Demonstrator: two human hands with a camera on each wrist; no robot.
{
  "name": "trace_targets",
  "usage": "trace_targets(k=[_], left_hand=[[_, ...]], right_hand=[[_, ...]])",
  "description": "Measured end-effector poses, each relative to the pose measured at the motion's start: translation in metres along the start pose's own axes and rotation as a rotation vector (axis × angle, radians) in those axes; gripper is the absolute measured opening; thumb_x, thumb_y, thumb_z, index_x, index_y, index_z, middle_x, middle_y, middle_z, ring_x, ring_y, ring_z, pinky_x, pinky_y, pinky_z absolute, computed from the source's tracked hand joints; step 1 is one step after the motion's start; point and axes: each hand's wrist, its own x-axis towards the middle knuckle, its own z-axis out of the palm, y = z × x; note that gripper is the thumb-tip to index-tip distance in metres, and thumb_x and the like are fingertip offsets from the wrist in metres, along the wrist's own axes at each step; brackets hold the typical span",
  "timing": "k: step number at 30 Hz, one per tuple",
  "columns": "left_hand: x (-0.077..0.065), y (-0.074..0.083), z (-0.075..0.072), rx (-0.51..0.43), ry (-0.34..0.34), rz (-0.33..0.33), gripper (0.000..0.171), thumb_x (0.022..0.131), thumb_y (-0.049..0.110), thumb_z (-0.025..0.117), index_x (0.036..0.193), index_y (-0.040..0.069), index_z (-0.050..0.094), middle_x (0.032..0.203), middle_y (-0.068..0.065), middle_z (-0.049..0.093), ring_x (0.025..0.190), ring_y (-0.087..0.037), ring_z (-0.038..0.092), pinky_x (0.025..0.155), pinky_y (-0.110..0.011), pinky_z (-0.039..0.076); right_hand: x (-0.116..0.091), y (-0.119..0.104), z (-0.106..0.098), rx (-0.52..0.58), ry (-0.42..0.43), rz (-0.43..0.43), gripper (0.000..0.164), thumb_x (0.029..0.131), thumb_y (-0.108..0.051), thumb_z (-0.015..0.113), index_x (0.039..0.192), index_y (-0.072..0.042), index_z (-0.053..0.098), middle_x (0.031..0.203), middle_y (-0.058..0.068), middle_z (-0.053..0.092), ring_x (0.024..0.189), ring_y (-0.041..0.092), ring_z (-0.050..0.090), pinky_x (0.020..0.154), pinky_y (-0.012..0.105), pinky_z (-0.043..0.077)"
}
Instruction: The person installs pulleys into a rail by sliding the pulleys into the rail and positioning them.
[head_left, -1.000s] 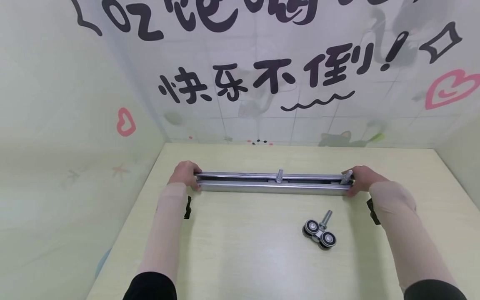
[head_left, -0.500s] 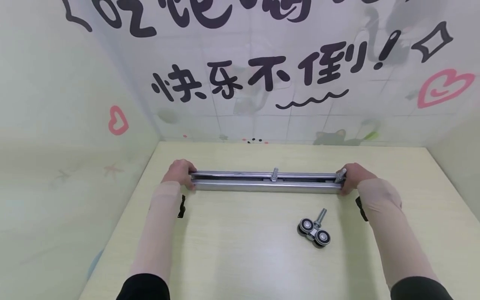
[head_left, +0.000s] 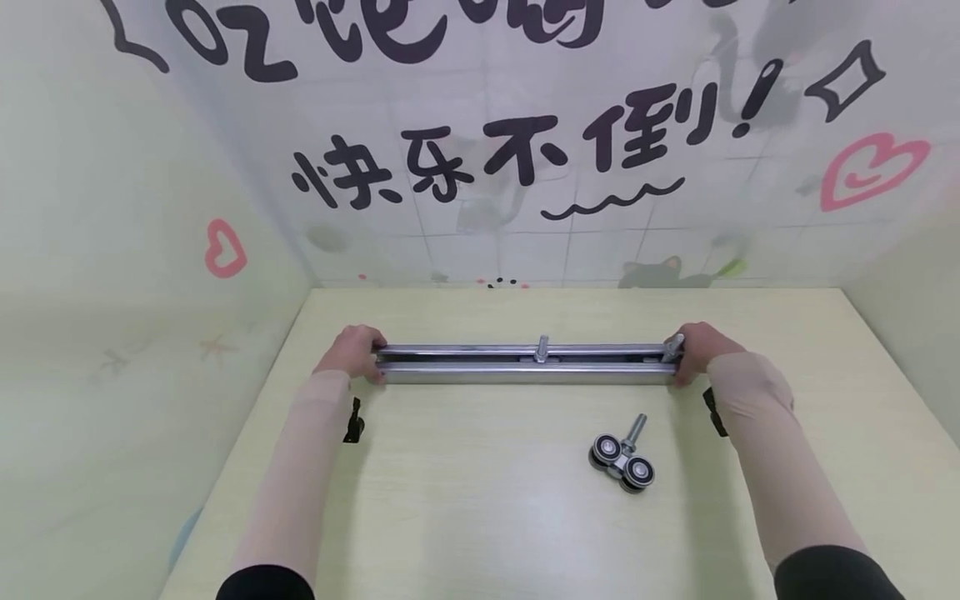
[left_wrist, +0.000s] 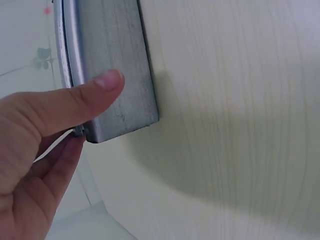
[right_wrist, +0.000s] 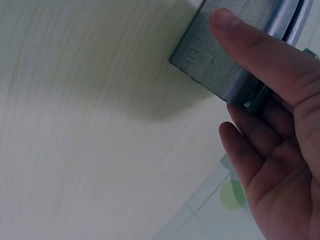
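Note:
A long metal rail with a slot along its top lies crosswise toward the back of the table. My left hand grips its left end; in the left wrist view the thumb presses on the side of the rail. The right end is held by my right hand, thumb along the near side of the rail in the right wrist view. Two threaded bolts stick up from the slot: one bolt right of the middle, the other bolt beside my right fingers. Fingers behind the rail are partly hidden.
On the pale wood table, nearer than the rail, lies a loose roller hanger with black-and-silver wheels and a threaded bolt. A white wall with large black lettering rises behind the table, and side walls flank it.
The whole scene, rail and loose roller hanger included, has shifted slightly left in the head view. Both hands keep their hold on the rail's ends.

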Motion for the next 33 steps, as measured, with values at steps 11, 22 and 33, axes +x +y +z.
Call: trace_targets(k=[11,22,33], left_hand=[[-0.007,0.006,0.005,0.1,0.01,0.05,0.06,0.062,-0.001,0.077,0.116,-0.01,0.05,0.112,-0.024,0.055,0.099,-0.034,0.053,0.091,-0.047,0.043],[-0.016,0.028,0.001,0.166,-0.058,-0.002,0.056,0.072,0.011,0.072,0.119,-0.009,0.049,0.116,-0.024,0.055,0.102,-0.034,0.052,0.091,-0.047,0.042],[-0.019,0.096,0.011,0.186,-0.042,0.227,0.017,0.081,0.018,0.066,0.088,0.002,0.064,0.081,-0.005,0.062,0.07,-0.017,0.054,0.068,-0.032,0.048]], right_hand=[[-0.001,-0.004,-0.002,-0.032,0.012,-0.027,0.065,0.048,-0.011,0.084,0.107,0.004,0.062,0.092,0.019,0.065,0.077,0.024,0.056,0.079,0.045,0.048],[-0.003,-0.005,-0.001,-0.046,0.037,0.005,0.066,0.046,-0.011,0.085,0.107,0.004,0.062,0.098,0.023,0.063,0.082,0.028,0.056,0.082,0.045,0.047],[-0.006,-0.004,-0.002,0.009,0.009,0.018,0.064,0.049,-0.009,0.083,0.109,0.002,0.062,0.094,0.018,0.065,0.077,0.023,0.055,0.079,0.044,0.048]])
